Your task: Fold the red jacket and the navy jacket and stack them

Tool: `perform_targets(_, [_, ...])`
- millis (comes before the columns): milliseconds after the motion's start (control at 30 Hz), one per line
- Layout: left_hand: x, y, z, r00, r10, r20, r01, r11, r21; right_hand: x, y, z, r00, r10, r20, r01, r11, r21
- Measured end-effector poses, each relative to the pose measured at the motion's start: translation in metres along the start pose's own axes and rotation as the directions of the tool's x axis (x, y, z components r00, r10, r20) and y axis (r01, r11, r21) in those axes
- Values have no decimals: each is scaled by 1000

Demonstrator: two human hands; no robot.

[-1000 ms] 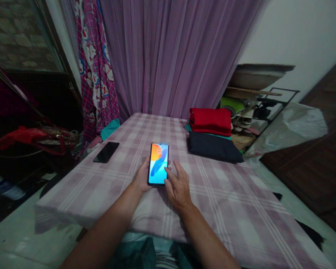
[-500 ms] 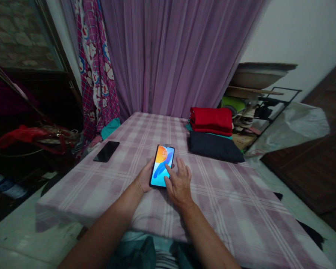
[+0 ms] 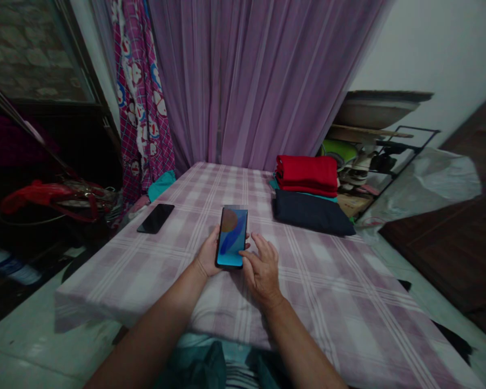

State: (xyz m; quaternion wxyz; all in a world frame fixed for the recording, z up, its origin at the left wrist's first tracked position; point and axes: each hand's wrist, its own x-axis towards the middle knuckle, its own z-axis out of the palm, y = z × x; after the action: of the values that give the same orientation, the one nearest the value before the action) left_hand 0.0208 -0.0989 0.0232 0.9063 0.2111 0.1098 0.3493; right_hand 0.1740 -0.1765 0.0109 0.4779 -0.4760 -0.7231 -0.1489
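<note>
A phone (image 3: 231, 240) with a lit blue screen, showing a dim orange circle, is held upright-on in my left hand (image 3: 208, 254), whose fingers wrap behind it from the left side. My right hand (image 3: 262, 271) is at the phone's lower right edge, its fingers apart and curved, with a fingertip over the screen's lower right corner. A second phone (image 3: 156, 219), its screen black, lies flat on the checked tablecloth (image 3: 178, 237) to the left.
Folded red cloth (image 3: 306, 174) and a folded dark cloth (image 3: 312, 213) lie at the table's back right. Behind hangs a purple curtain (image 3: 243, 81). A rack (image 3: 413, 148) with shoes stands at the right.
The phone's screen has dimmed and its clock no longer shows. The phone is turned slightly more upright. My right index finger has moved down from the middle of the screen to its lower right.
</note>
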Motion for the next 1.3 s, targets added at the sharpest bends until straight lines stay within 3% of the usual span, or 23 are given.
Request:
perform_targets(467, [-2,0,3,1000,-6,20,6,1000,-10,0,-5,0,996,-90,16,90,996,9])
perform_targets(733, [-4,2,7,999,41,20,-40,999,-8,-2,2,-1,1000,-9,-2,9,1000,-12])
perform_targets(1100, [-7,2,12,999,43,17,-43,999,-9,-1,1,-1,999,-27,-24,26,1000,-4])
perform_targets(1300, [-4,1,9,999,54,-9,-54,999,-1,-2,0,-1,998,-46,41,46,999,-10])
